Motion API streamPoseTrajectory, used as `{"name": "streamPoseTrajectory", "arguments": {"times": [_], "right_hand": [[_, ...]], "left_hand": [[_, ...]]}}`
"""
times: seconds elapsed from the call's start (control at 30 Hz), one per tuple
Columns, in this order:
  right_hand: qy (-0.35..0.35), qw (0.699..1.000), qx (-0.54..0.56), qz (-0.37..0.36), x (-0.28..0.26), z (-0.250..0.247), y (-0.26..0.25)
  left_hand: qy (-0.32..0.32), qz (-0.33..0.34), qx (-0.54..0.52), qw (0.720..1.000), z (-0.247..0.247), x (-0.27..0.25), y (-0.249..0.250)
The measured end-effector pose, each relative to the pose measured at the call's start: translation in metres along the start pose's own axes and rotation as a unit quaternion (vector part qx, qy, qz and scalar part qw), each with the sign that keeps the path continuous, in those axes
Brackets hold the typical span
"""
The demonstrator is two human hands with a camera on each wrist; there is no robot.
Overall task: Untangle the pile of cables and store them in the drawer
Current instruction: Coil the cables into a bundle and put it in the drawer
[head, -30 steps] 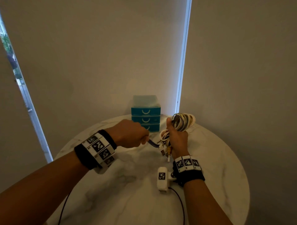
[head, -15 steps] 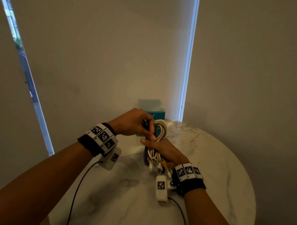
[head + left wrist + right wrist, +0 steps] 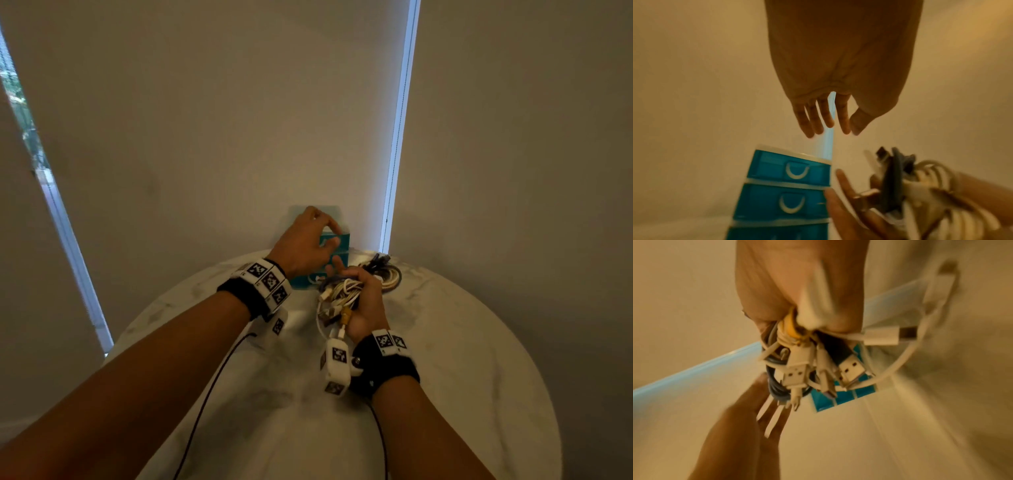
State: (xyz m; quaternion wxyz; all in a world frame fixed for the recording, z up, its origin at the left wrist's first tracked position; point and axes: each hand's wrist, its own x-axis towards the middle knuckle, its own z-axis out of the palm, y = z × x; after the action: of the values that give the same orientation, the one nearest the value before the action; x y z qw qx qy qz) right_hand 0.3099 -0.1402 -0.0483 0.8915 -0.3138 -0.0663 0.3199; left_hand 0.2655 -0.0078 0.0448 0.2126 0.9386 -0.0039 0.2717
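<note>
- At twelve o'clock on the round marble table [image 3: 462, 359], hard against the wall, stands the teal drawer unit [image 3: 785, 186], and both hands are converging on it.
- The left hand [image 3: 303, 241] hovers over the unit's top, fingers [image 3: 807, 118] spread and only gently bent, holding nothing at all.
- The right hand [image 3: 364, 301], at about one o'clock from table centre, is clenched around the bundle of cables [image 3: 342, 294], loops trailing out toward two o'clock, plugs dangling toward six.
- That bundle sits just beside the unit's right edge, off the table as far as I can tell.
- All the drawer fronts I can see look closed, so my read is that the next job is pulling one open.
- Risk one: the unit looks light, so a one-handed tug on a handle could drag or tip the whole stack instead of sliding the drawer.
- Risk two: the dangling plugs [image 3: 851, 368] could snag on a drawer lip or keep it from closing.
- Risk three: the grip covers only the middle of the bundle, so a loose loop may slip free and re-tangle.
- The count: two hands, one table, one drawer unit with three drawer fronts showing in the left wrist view.
- One bundle of white, dark and yellow-tipped leads; the exact number of cables I cannot tell, though at least four plug ends show in the right wrist view.
</note>
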Motion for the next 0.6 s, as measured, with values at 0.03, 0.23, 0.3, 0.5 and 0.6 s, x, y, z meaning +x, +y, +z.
{"name": "streamPoseTrajectory", "arguments": {"times": [0.03, 0.23, 0.3, 0.5, 0.6], "right_hand": [[0.018, 1.0, 0.017, -0.001, 0.007, -0.003, 0.001], [0.031, 0.999, 0.032, 0.008, 0.044, -0.029, 0.017], [0.035, 0.999, 0.023, 0.005, 0.056, -0.034, 0.014], [0.059, 0.998, 0.024, 0.001, 0.061, -0.037, 0.011], [0.063, 0.997, 0.044, 0.0, 0.058, -0.036, 0.011]], "left_hand": [[-0.008, 0.0, 0.107, 0.994, 0.003, 0.008, -0.011], [-0.103, -0.008, 0.375, 0.921, 0.025, 0.029, -0.053], [-0.081, -0.002, 0.389, 0.918, 0.035, 0.032, -0.057], [-0.013, -0.001, 0.329, 0.944, 0.051, 0.033, -0.054], [0.037, 0.042, 0.293, 0.955, 0.042, 0.01, -0.037]]}}
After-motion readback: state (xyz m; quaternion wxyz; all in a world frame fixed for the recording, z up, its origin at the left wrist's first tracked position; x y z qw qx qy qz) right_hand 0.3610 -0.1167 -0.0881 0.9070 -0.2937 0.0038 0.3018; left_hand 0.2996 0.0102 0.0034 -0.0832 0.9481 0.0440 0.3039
